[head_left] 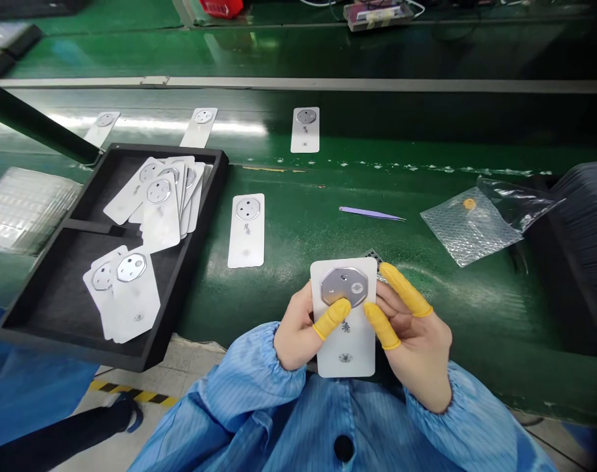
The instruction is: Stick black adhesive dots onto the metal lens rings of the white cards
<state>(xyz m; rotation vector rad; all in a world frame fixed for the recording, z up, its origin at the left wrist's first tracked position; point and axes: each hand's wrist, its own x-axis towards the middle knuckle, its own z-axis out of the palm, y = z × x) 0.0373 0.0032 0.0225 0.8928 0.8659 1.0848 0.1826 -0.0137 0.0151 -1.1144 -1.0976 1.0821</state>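
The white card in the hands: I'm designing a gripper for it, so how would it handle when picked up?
Probably stiff: the white card looks flat and unbent while the left hand and right hand hold it up. Likely light, being thin. Its glossy face and metal plate look slippery.

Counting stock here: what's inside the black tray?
White cards with octagonal metal plates: a fanned pile in the far compartment, a smaller stack in the near one. Lower cards are covered.

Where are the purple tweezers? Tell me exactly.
In the head view the purple tweezers lie flat on the green bench, right of centre, between the lone white card and the bubble-wrap bag, just beyond the held card.
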